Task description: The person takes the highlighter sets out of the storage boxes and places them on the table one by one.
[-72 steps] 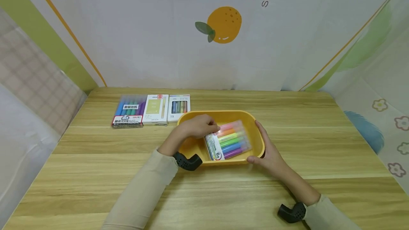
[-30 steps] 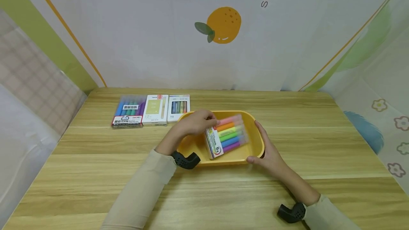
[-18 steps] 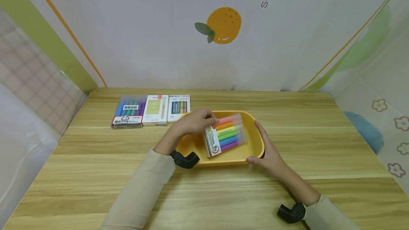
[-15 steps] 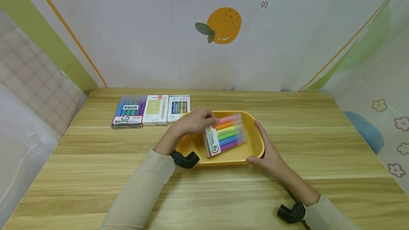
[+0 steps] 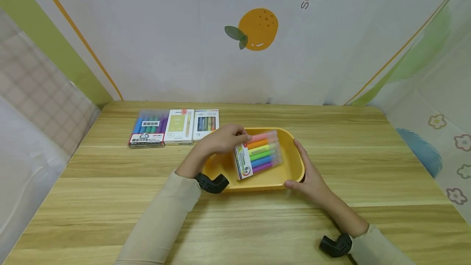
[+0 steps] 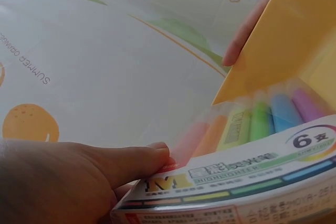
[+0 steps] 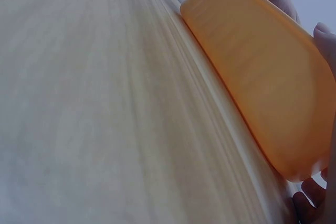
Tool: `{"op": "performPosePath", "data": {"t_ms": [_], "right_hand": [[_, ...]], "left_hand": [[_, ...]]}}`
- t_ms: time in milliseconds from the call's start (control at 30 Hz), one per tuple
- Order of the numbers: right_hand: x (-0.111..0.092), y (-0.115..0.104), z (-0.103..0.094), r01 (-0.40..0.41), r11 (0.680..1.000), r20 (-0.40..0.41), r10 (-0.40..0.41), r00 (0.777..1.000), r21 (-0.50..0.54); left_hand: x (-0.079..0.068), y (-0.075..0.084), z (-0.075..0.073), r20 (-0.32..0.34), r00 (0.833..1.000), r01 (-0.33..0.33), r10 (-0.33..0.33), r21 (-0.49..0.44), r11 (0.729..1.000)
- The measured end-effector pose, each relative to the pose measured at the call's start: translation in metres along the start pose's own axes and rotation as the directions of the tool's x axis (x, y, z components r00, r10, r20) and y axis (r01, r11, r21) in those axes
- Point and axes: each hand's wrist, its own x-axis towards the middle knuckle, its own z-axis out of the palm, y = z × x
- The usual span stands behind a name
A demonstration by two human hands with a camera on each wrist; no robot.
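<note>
A pack of highlighters [image 5: 262,152], clear with a white label and a row of pink, orange, yellow, green, blue and purple pens, is tilted inside the yellow plastic bin [image 5: 292,162]. My left hand [image 5: 226,139] pinches its upper left corner; in the left wrist view the thumb of that hand [image 6: 79,177] presses on the label edge of the highlighter pack [image 6: 252,163]. My right hand [image 5: 313,179] grips the right end of the bin, its thumb at the near rim. The right wrist view has the outer wall of the bin [image 7: 257,77], with some fingers hidden beneath.
To the left of the bin, three packs lie side by side along the back of the wooden table [image 5: 257,228]: a clear pack of pens [image 5: 149,128], a white box with a yellow-green panel [image 5: 179,126] and a white box with a window [image 5: 206,124]. A printed cloth [image 5: 176,52] hangs behind.
My left hand has lifted the near-flat highlighter pack and shifted it slightly left and toward the back of the bin. My right hand stays at the bin's end.
</note>
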Motion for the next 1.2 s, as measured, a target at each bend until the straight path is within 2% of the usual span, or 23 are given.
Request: {"op": "performPosePath", "data": {"t_ms": [733,1200], "right_hand": [[0.0002,-0.0010,0.0001,-0.024,1.000,0.001,0.024,1.000,-0.007],[-0.0003,0.0006,0.0002,-0.027,1.000,0.001,0.027,1.000,-0.007]], "left_hand": [[-0.0001,-0.0011,-0.0035,0.005,0.999,-0.047,0.047,-0.012,0.999],[-0.0015,-0.0013,-0.0069,0.002,0.999,-0.043,0.043,-0.007,0.999]]}}
